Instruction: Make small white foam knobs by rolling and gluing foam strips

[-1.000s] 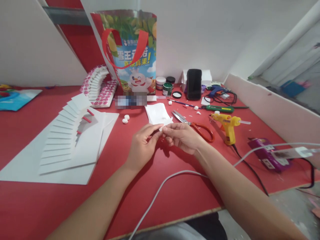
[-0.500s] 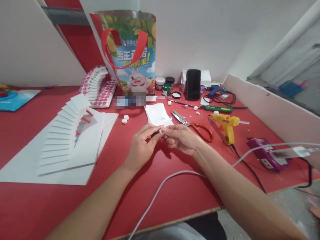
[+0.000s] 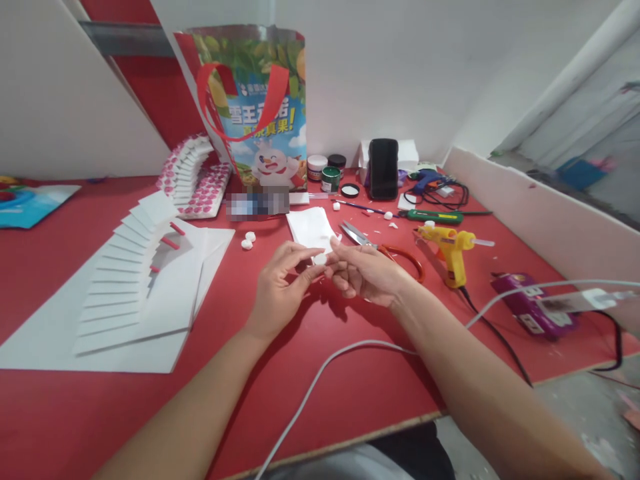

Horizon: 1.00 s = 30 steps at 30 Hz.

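Note:
My left hand (image 3: 281, 283) pinches a small white round piece (image 3: 321, 259) between thumb and fingers, above the red table. Close against its right side is my right hand (image 3: 367, 270), its thumb lifted apart from the half-curled fingers; whether a fingertip touches the piece I cannot tell. Just beyond the hands lies a stack of white paper (image 3: 311, 225). Two similar white lumps (image 3: 249, 241) rest to the left of it. Scissors (image 3: 356, 234) with orange-red handles lie behind my right hand, partly covered by it.
At left, a stepped white staircase model (image 3: 117, 267) stands on white board (image 3: 45, 343). A printed bag (image 3: 265, 113), paint jars (image 3: 330, 179) and a phone (image 3: 383, 169) are at the back. On the right are a yellow glue gun (image 3: 453, 250) and a cable (image 3: 350, 347) crossing under my right forearm.
My right thumb has lifted off the white piece, and the right fingers have opened somewhat. The piece now shows more fully in my left hand. The view has shifted slightly.

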Motion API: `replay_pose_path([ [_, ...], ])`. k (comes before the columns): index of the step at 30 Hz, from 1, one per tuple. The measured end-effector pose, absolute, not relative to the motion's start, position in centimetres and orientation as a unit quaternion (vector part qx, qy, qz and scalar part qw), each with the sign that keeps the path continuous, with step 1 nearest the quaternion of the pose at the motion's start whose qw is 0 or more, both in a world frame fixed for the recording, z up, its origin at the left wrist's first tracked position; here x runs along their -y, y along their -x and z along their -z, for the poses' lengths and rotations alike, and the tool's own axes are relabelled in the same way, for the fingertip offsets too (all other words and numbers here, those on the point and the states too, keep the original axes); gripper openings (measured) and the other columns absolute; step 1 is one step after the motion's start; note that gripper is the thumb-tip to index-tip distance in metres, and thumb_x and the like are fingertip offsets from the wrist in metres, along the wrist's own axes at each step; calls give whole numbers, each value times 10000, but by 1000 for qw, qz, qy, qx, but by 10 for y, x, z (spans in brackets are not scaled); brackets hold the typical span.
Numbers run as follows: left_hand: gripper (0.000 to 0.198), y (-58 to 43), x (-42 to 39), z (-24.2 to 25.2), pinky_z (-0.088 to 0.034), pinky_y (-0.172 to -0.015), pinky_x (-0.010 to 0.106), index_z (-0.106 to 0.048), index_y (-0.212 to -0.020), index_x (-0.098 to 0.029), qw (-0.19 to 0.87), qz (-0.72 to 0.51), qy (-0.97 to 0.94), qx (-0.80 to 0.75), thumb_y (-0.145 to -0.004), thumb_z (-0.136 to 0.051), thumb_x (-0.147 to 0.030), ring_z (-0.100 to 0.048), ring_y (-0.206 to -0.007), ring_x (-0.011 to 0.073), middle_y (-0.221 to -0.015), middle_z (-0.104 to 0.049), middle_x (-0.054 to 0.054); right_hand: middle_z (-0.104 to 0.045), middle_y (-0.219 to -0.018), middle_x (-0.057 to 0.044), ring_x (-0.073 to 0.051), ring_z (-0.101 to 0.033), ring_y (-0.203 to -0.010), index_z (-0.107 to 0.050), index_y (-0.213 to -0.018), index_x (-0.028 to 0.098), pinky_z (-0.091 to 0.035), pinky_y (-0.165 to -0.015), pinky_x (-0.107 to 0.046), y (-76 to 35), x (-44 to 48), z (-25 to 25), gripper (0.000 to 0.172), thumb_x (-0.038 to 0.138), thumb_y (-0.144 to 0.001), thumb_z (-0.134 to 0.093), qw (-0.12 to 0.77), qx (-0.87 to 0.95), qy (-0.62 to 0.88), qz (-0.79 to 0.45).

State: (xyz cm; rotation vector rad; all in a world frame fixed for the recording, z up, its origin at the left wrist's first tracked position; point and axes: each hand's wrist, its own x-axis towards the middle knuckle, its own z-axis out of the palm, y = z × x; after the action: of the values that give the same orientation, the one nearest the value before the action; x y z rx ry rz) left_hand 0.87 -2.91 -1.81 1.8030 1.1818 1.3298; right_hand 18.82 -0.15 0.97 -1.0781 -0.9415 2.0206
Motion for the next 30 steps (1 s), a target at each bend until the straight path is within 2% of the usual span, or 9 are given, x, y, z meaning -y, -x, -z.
replay_pose_path([
  [3, 184, -9, 29, 18, -516, -718, 243, -738, -1058, -232, 305, -506, -675, -442, -904, -670, -306, -605, -817, 136, -925, -623, 27, -623, -672, 5, -40, -464, -487, -678, -764, 122, -340, -387, -161, -186, 5, -12, 400, 475, -690, -852, 320, 379, 412, -764],
  [7, 170, -10, 29, 18, -508, -668, 231, -743, -1032, -228, 301, -504, -683, -434, -903, -669, -311, -606, -808, 137, -908, -627, 31, -581, -600, 22, -17, -370, -440, -668, -704, 116, -216, -370, -160, -181, 9, -15, 383, 418, -621, -889, 328, 395, 443, -735],
  [12, 149, -9, 29, 19, -524, -776, 280, -715, -1016, -207, 295, -480, -708, -425, -916, -637, -286, -621, -839, 158, -907, -631, 43, -433, -465, 78, -2, -243, -379, -598, -617, 138, -120, -358, -176, -176, 8, -13, 370, 377, -602, -879, 326, 395, 488, -707],
  [16, 111, -8, 30, 17, -509, -760, 275, -696, -968, -196, 295, -447, -726, -432, -913, -617, -253, -619, -832, 157, -912, -637, 43, -471, -500, 63, -7, -305, -378, -588, -612, 140, -147, -350, -171, -178, 6, -11, 395, 409, -617, -877, 284, 421, 483, -713],
  [20, 124, 1, 23, 14, -490, -726, 283, -679, -952, -184, 250, -444, -708, -490, -905, -612, -278, -593, -758, 151, -882, -637, 36, -574, -576, 16, -37, -402, -397, -688, -743, 133, -218, -333, -190, -183, 5, -13, 450, 564, -695, -807, 265, 465, 505, -677],
  [24, 98, 24, 8, 16, -476, -752, 320, -665, -883, -182, 131, -426, -663, -601, -861, -624, -269, -571, -724, 166, -845, -617, 30, -557, -570, 24, -38, -377, -396, -711, -785, 129, -240, -347, -202, -188, 1, -11, 464, 587, -732, -763, 350, 471, 522, -620],
  [28, 89, 44, -3, 28, -480, -793, 364, -661, -832, -207, 35, -361, -666, -652, -847, -585, -251, -587, -795, 225, -835, -625, 51, -525, -566, 38, -41, -329, -397, -691, -756, 139, -206, -371, -216, -193, -5, -5, 371, 502, -730, -764, 437, 466, 503, -582],
  [30, 107, 48, -5, 36, -481, -795, 385, -673, -818, -211, 14, -323, -678, -660, -841, -580, -258, -590, -856, 266, -854, -635, 78, -535, -566, 32, -58, -358, -417, -679, -731, 152, -257, -409, -229, -196, -7, -1, 293, 439, -769, -724, 457, 499, 527, -514],
])
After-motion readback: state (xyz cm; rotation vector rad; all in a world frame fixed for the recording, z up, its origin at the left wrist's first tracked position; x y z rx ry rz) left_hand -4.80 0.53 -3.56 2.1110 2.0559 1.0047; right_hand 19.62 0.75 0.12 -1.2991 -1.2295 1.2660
